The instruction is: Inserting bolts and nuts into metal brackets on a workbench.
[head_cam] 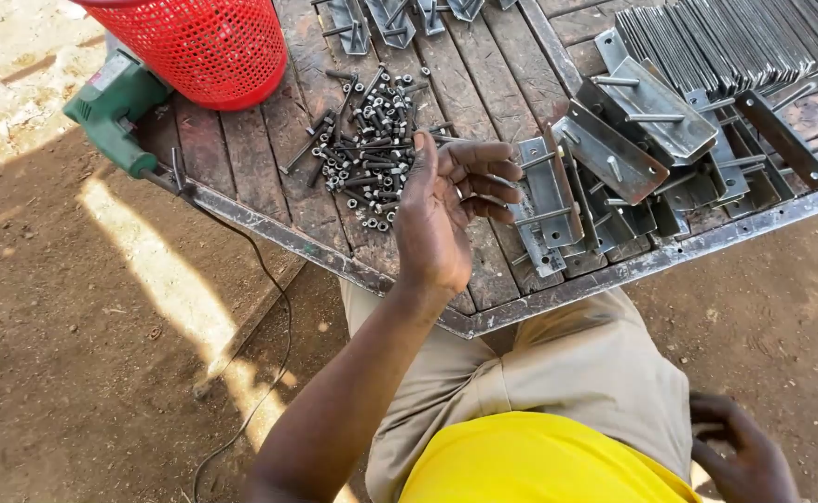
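A worn workbench point(241, 149) of dark, weathered wooden planks, edged with a rusty metal frame, is set over bare reddish-brown dirt streaked with sunlight. A loose heap of small dark bolts and nuts point(367, 149) is spread over the planks near the middle of the bench, the bolts thin and blackened, the nuts lighter grey and scattered along the near edge. The left hand point(446, 210) is held just right of that heap, palm turned up and fingers half curled; 1 or 2 slim bolts appear to be cradled across the fingers, though this cannot be told with certainty. Grey galvanised steel brackets point(614, 154) with bolts through them are piled just right of the hand, and flat metal strips point(754, 42) are stacked at the far right. The right hand point(744, 456) is rested low beside the tan trousers, fingers loosely bent and holding nothing. A red plastic mesh basket point(204, 47) and a green power drill point(115, 107) are seen at the bench's left corner.
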